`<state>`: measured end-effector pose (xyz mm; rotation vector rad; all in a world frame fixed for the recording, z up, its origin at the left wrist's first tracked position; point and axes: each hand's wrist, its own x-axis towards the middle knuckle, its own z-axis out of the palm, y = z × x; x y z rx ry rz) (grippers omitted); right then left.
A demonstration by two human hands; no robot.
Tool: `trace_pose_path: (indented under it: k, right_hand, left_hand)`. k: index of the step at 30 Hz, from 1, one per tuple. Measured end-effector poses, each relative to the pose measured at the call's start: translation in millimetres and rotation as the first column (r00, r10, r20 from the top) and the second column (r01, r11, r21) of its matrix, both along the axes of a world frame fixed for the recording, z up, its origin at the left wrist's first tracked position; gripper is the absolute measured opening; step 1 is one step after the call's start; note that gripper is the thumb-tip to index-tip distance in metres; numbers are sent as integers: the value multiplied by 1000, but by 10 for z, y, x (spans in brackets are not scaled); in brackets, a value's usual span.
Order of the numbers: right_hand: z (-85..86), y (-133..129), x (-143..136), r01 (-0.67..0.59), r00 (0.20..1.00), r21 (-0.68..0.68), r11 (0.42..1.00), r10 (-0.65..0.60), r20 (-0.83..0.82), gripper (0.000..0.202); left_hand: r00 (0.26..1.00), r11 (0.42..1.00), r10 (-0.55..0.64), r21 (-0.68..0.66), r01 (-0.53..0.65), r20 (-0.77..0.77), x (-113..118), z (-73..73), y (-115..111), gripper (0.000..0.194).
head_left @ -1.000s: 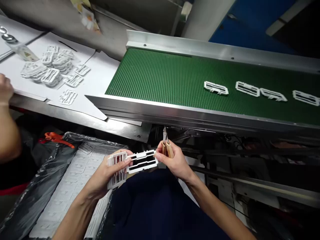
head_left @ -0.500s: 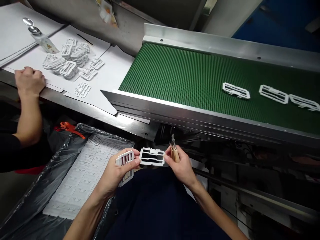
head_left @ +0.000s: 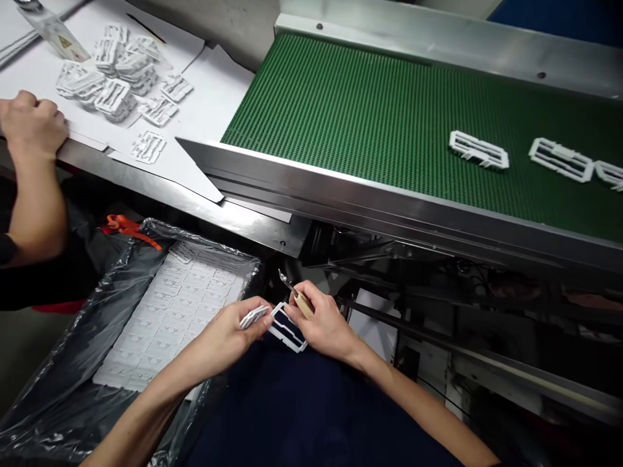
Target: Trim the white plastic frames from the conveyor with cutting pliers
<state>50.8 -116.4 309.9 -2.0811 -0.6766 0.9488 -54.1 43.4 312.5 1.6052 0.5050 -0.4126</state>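
My left hand (head_left: 232,332) is closed around a few white plastic frames (head_left: 253,316), seen edge-on. Its thumb and fingertips also pinch the corner of another slotted white plastic frame (head_left: 291,333), tilted between my hands. My right hand (head_left: 325,324) grips a wooden-handled trimming knife (head_left: 304,305), its thin metal tip pointing up and left, above the frame. The right thumb and fingers lie at the frame's upper right edge and partly cover it. Whether the blade touches plastic cannot be made out.
A green conveyor belt (head_left: 341,117) carries several white frames (head_left: 479,150). More are heaped (head_left: 114,78) on the white-covered bench, where another person's hand (head_left: 34,123) rests. Below left, a box lined with black plastic (head_left: 63,363) holds rows of frames (head_left: 165,318). An orange-handled tool (head_left: 131,228) lies at its edge.
The single frame has turned from nearly level to slanting down right, and my hands have come closer together. The knife now leans left instead of standing upright. The camera view has shifted.
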Motion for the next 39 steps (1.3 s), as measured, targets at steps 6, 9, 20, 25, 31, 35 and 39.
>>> trace_pose_path:
  k: [6, 9, 20, 25, 31, 35, 39]
  right_hand:
    - [-68, -29, 3, -175, 984, 93, 980, 176, -9, 9]
    - [-137, -39, 17, -243, 969, 136, 960, 246, -6, 11]
    - [-364, -66, 53, -163, 965, 296, 941, 215, -151, 11]
    - [-393, -73, 33, -110, 956, 298, 948, 184, -231, 13]
    - [-376, -49, -3, -172, 925, 304, 937, 260, -277, 16]
    - [-274, -85, 53, -285, 921, 242, 927, 336, -200, 17]
    - [-18, -211, 261, -449, 892, 17, 894, 446, 78, 20]
  left_hand:
    - [978, 968, -206, 150, 204, 2, -5, 15, 57, 25]
    - [956, 935, -290, 224, 274, 41, -2, 18, 80, 23]
    - [959, 994, -46, -78, 70, 280, 45, -211, -8, 20]
    - [929, 999, 45, 5, -50, 367, -40, -234, -126, 15]
    - [914, 999, -30, 48, 12, 404, -105, -160, -133, 15]
    - [940, 997, -58, 59, 41, 336, -147, -155, -98, 20]
    - [971, 997, -63, 58, 51, 230, -161, -125, -72, 22]
